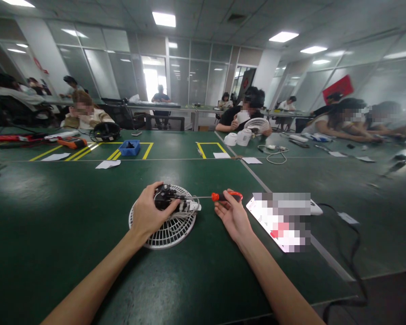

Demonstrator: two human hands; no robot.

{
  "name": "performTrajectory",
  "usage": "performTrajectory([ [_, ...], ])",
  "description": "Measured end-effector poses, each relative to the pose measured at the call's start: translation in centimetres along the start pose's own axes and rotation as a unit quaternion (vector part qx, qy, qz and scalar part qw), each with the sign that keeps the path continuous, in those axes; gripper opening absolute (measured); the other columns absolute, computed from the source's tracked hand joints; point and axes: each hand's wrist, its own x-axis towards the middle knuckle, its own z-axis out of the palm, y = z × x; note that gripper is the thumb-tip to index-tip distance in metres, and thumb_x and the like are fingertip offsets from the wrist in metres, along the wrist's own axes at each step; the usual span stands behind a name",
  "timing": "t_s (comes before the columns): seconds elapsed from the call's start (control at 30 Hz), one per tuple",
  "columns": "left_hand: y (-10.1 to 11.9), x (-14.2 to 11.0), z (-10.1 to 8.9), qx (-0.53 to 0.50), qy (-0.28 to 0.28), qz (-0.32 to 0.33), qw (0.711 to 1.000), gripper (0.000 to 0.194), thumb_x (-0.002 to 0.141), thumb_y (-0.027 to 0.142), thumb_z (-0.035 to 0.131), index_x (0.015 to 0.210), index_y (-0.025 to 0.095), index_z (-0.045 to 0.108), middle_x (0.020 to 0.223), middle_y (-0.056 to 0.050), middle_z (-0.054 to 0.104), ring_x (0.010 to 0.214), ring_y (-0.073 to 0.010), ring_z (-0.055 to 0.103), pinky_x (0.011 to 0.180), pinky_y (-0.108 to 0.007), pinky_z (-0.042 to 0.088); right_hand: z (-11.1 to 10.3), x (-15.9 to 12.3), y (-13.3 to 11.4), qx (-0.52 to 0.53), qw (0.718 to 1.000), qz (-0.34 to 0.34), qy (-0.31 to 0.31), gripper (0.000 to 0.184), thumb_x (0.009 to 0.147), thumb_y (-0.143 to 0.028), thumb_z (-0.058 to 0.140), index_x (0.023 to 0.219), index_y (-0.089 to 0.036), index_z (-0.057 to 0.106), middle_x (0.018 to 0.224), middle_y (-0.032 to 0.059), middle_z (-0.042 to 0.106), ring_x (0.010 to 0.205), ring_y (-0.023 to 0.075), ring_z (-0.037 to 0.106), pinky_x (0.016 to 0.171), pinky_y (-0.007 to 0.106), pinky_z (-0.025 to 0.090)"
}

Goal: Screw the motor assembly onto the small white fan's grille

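In the head view, the left hand grips a black mechanism on a round white fan grille, which lies on the green table. The right hand holds a screwdriver (orange-and-black handle), its shaft reaching to the mechanism.

Head-worn view, forward and down over the near tabletop

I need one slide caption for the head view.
Left hand grips a fan motor assembly; right hand points a screwdriver at it.
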Motion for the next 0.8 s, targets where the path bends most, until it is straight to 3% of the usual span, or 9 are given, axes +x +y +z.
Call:
performTrajectory([
  [0.2,-0.04,-0.01,-0.05,0.002,-0.001,0.002,1.000,0.062,0.081,0.058,0.075,0.127,0.019,0.057,0.115,-0.012,0.070,0.102,-0.0280,0.070,0.092,-0.045,0.059,0.16,-0.21,-0.11,0.027,0.999,-0.033,-0.017,0.041,0.061,-0.011,0.088,0.087,-0.023,0.059,0.077,-0.0001,0.077,0.074,0.0166,0.076,0.073,0.026,0.063],
  [0.3,-0.11,-0.04,-0.01,0.005,-0.001,0.002,1.000,0.063,0.081,0.058,0.075,0.127,0.019,0.057,0.115,-0.012,0.070,0.102,-0.0279,0.070,0.092,-0.045,0.059,0.13,-0.13,-0.03,0.042,0.999,-0.030,-0.010,0.042,0.061,-0.010,0.088,0.090,-0.022,0.060,0.080,0.0018,0.078,0.079,0.0187,0.077,0.079,0.030,0.064],
  [0.57,-0.12,-0.05,0.05,0.006,0.001,0.005,1.000,0.063,0.082,0.058,0.075,0.126,0.018,0.057,0.114,-0.011,0.070,0.103,-0.0272,0.070,0.092,-0.044,0.059,-0.20,0.20,0.36,-0.006,1.000,-0.016,-0.007,0.049,0.063,-0.024,0.096,0.096,-0.024,0.059,0.074,0.0020,0.077,0.062,0.0166,0.073,0.059,0.024,0.060],
  [0.8,-0.12,-0.06,0.06,0.005,0.000,0.003,1.000,0.064,0.081,0.058,0.075,0.127,0.018,0.057,0.116,-0.012,0.070,0.103,-0.0275,0.070,0.092,-0.045,0.059,-0.29,0.26,0.27,0.013,0.999,-0.031,-0.028,0.039,0.063,-0.012,0.092,0.084,-0.022,0.060,0.081,0.0026,0.079,0.079,0.0184,0.078,0.078,0.028,0.064],
])
